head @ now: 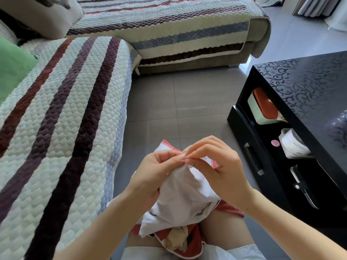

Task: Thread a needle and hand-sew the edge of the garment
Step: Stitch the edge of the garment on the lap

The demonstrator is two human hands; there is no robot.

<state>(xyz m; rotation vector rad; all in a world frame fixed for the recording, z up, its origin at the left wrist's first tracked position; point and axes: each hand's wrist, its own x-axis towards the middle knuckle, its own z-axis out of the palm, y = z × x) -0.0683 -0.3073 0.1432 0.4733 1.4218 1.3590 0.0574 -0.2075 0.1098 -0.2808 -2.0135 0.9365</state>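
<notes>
Cloth is gathered over the lap: a white garment [180, 192] with a red-stitched edge [169, 144] is held up between both hands, its lower folds resting on red shorts [187, 239]. The garment is gripped by the left hand [150, 175], fingers curled round the bunched fabric just below the edge. It is pinched at the edge by the right hand [216, 166], thumb and forefinger pressed together and touching the left fingertips, the other fingers loosely bent above. Whether a needle is held in that pinch cannot be told; it is too small to be made out. A striped quilted sofa [56, 109] is seen to the left, with a green cushion [13, 66] on it, and grey floor [159, 100] lies ahead. A glossy black table [300, 87] stands to the right; on its lower shelf a red-lidded box [262, 107], a white tub [293, 145] and a knife [304, 190] are kept, well apart from the hands
</notes>
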